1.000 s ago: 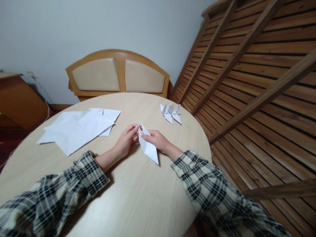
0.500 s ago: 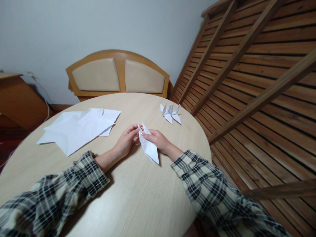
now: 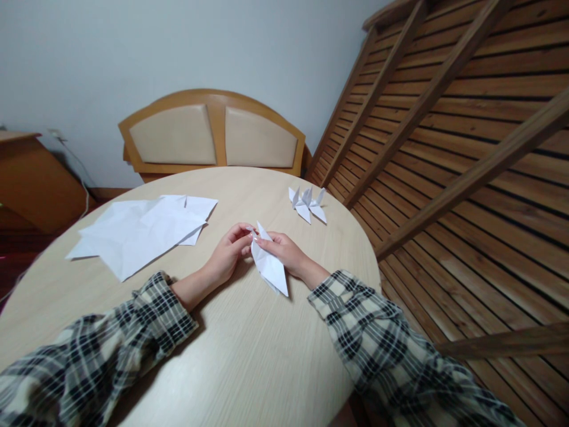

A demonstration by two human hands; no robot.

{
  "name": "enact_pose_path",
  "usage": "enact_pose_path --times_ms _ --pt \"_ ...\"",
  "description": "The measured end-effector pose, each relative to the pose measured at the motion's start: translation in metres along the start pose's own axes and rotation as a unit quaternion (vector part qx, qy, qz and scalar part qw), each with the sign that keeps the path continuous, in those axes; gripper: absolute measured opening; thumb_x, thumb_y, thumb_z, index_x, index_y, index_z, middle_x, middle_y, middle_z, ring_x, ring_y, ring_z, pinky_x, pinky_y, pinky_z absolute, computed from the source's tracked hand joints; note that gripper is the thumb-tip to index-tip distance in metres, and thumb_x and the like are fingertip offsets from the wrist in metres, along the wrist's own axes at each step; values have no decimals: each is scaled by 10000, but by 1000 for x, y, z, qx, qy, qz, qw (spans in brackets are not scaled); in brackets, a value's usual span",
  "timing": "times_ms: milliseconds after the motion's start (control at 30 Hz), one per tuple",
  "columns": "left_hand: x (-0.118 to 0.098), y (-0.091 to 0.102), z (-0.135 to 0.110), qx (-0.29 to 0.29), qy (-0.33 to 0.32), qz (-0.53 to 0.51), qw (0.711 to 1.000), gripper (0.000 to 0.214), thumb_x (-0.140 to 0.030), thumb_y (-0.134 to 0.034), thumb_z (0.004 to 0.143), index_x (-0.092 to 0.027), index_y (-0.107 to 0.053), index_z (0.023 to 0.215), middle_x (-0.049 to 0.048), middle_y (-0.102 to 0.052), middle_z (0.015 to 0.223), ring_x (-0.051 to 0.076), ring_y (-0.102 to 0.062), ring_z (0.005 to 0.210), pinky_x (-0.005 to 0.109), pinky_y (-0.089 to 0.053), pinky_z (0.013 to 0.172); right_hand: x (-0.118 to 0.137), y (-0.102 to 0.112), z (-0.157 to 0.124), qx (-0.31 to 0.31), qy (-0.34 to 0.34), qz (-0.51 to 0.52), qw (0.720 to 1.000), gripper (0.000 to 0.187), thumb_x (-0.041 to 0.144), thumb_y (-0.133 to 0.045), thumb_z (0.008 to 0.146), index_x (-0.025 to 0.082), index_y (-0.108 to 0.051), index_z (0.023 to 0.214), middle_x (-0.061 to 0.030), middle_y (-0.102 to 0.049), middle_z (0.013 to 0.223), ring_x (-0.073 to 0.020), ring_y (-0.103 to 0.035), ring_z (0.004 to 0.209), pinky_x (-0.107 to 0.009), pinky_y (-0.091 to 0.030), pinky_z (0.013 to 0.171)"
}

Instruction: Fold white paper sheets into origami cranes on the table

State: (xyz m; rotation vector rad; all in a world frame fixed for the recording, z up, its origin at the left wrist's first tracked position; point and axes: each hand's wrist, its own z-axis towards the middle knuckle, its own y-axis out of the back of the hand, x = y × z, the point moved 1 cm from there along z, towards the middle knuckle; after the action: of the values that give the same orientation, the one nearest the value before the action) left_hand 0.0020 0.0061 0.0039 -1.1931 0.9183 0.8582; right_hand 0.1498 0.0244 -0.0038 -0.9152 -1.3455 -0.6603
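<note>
A folded white paper (image 3: 271, 268), long and pointed with two narrow tips at its far end, is held between my hands just over the table. My left hand (image 3: 230, 252) pinches its left tip between thumb and fingers. On the paper's right side, my right hand (image 3: 284, 249) grips it with the thumb on top and the fingers underneath, hidden. The paper's broad layered end points toward me. Beyond my right hand, several folded paper cranes (image 3: 307, 204) stand close together.
Loose white paper sheets (image 3: 142, 231) lie overlapping on the left of the round wooden table (image 3: 240, 356). A padded headboard (image 3: 213, 133) stands behind the table. On the right leans a slatted wooden panel (image 3: 444, 148). A wooden cabinet (image 3: 40, 184) is at far left.
My left thumb and fingers have closed over the left tip and bent it slightly. The paper's near end has swung a little to the right.
</note>
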Motion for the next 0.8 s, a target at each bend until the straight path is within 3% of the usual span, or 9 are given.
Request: enact_pose_path --times_ms 433,800 --pt "1 1 -1 16 -27 28 999 167 -180 -704 769 -203 -574 871 -11 -597 864 97 -515 668 200 -401 558 3 -1 -1 -23 2 -38 999 453 569 -738 718 151 -636 863 21 -587 655 -87 -453 527 -229 -307 494" --pt "-1 1 1 -9 -68 94 993 178 -205 -729 744 -188 -590 854 -6 -593 816 110 -498 657 221 -407 578 3 4 2 -31 95 -152 983 420 569 -636 807 151 -646 841 -7 -589 718 -106 -465 600 -243 -323 528"
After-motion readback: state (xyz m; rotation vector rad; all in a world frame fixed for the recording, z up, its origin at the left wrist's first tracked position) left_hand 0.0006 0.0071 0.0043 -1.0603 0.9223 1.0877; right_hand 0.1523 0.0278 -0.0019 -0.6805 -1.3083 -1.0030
